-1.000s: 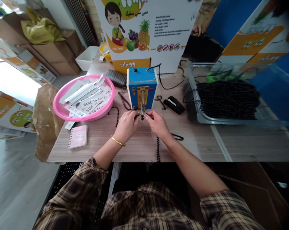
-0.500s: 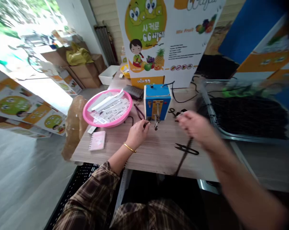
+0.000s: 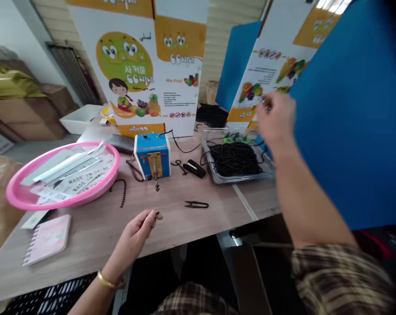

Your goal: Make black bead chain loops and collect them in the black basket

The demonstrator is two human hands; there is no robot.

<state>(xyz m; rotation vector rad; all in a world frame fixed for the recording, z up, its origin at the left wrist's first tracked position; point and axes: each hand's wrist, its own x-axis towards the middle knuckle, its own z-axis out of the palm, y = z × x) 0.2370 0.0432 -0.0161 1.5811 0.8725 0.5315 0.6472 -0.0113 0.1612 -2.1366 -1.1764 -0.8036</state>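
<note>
One pinch low, one blur high

And we're live at the table (image 3: 175,201), where the left hand (image 3: 137,229) hovers by the near edge, thumb and forefinger narrowed onto a small dark piece (image 3: 159,215). It's caught right at the fingertips, presumably so its end stays clear and easy to see; too small to name from up here!

Over to the right hand (image 3: 278,116), high above the far end of the clear tub (image 3: 217,179), the blue panel (image 3: 349,131) just beyond. Fingers curled, a dark spot between them, but it's all motion blur: I cannot tell whether they grip anything. That height would probably help a long strand clear the rim.

Inside the tub, a heap of black strands (image 3: 234,159), walled in, most likely to limit tangles, though a few loops spill out on the left. Centre stage, the blue machine (image 3: 152,155) has its rod facing the wearer, handy for two hands, one would think, and dark beads (image 3: 157,187) sit just at its front.

Look at the snips (image 3: 197,204)! Flat in the open middle, points left, loop right, a lie that seems to suit a right-handed grab. The stapler (image 3: 194,168) waits behind, beside the tub. Paper strips (image 3: 83,181) stay corralled in the pink basket (image 3: 16,205), off to the left, apparently out of the working lane.
</note>
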